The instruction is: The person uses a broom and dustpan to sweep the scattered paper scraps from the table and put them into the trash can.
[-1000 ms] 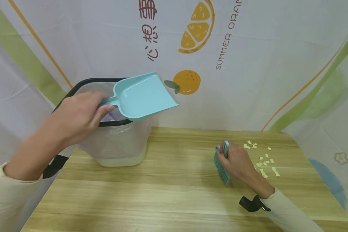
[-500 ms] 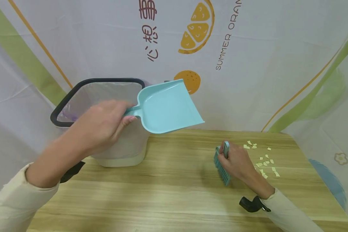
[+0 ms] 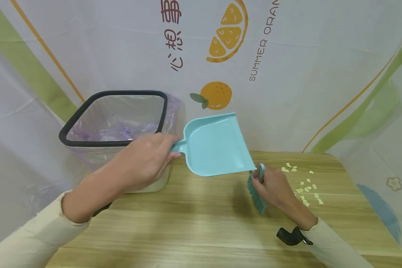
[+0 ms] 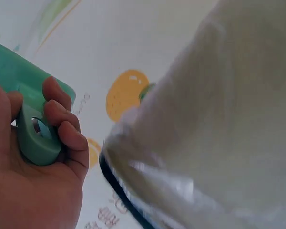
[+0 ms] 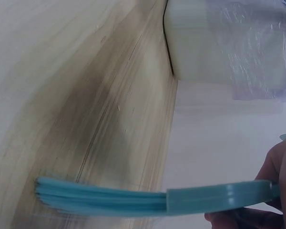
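My left hand (image 3: 147,154) grips the short handle of a light blue dustpan (image 3: 217,147), held up above the table in front of the bin's right side. Its tray faces up with nothing on it, and the front lip points right. In the left wrist view, fingers (image 4: 69,138) curl round the handle's end. My right hand (image 3: 273,186) grips a blue hand brush (image 3: 257,195), bristles down at the table. Small pale yellow paper scraps (image 3: 305,188) lie scattered to the right of that hand, some partly behind the wrist. The dustpan's front corner overlaps the brush top in the head view.
A whitish bin (image 3: 159,184) with a black rim (image 3: 112,93) and a clear purplish liner stands at the back left of the wooden table (image 3: 201,230). A printed curtain (image 3: 288,93) hangs right behind the table.
My left hand has carried the dustpan from over the bin to the right and lower, towards the brush. The bin's opening now shows. The right hand and brush have stayed put.
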The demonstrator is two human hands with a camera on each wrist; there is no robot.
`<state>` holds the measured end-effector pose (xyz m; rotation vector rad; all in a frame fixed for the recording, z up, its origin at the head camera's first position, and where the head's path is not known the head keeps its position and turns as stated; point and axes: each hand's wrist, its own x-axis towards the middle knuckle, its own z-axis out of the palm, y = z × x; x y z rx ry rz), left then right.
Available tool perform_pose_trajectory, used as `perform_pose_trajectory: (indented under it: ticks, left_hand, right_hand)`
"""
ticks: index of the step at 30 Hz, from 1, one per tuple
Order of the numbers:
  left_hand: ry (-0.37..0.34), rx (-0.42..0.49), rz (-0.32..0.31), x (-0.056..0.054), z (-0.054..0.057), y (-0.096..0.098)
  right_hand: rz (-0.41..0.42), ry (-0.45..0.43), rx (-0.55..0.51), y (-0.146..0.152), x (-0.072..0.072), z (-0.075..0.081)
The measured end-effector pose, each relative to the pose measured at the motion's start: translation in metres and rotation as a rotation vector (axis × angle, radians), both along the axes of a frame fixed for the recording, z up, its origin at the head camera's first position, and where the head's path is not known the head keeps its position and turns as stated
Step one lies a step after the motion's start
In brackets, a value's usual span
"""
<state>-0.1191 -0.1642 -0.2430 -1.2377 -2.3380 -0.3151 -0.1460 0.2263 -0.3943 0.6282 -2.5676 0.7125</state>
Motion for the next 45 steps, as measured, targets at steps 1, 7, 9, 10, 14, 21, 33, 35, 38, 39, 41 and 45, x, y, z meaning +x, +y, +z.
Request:
perform_pose_trajectory:
  ticks: [1, 7, 9, 10, 14, 21, 33, 35, 38, 39, 41, 45]
  left_hand:
    - [0.004, -0.001, -0.01, -0.001, -0.003, 0.002]
    - [-0.051, -0.021, -0.014, -0.005, -0.023, 0.013]
    - [-0.081, -0.03, -0.014, -0.007, -0.03, 0.016]
    - [-0.096, -0.031, -0.019, -0.009, -0.034, 0.018]
    - [-0.145, -0.047, -0.027, -0.014, -0.048, 0.024]
    - [-0.214, -0.082, -0.034, -0.022, -0.071, 0.032]
    - [-0.271, -0.094, -0.049, -0.03, -0.103, 0.034]
    - [-0.283, -0.101, -0.05, -0.032, -0.108, 0.035]
    - [-0.314, -0.104, -0.053, -0.035, -0.116, 0.036]
    - [-0.322, -0.103, -0.053, -0.036, -0.119, 0.036]
    - [-0.337, -0.097, -0.065, -0.038, -0.124, 0.037]
    - [-0.365, -0.092, -0.072, -0.04, -0.133, 0.039]
  right_hand:
    - [-0.002, 0.001, 0.0, 0.0, 0.0, 0.0]
    - [-0.006, 0.004, 0.017, 0.0, 0.001, 0.0]
    - [-0.004, 0.001, 0.027, 0.001, 0.001, 0.001]
    - [-0.003, 0.0, 0.029, 0.001, 0.001, 0.001]
    - [0.001, 0.007, 0.042, 0.001, 0.001, 0.001]
    - [0.002, 0.004, 0.034, 0.001, 0.001, 0.001]
    - [0.007, -0.012, 0.005, 0.0, 0.001, 0.002]
    - [0.009, -0.01, 0.004, 0.0, 0.001, 0.002]
    - [0.013, -0.005, 0.004, 0.0, 0.0, 0.001]
    - [0.014, -0.003, 0.005, 0.0, 0.0, 0.001]
    - [0.017, 0.004, 0.004, 0.0, 0.0, 0.001]
    - [0.016, 0.009, 0.004, 0.0, 0.001, 0.001]
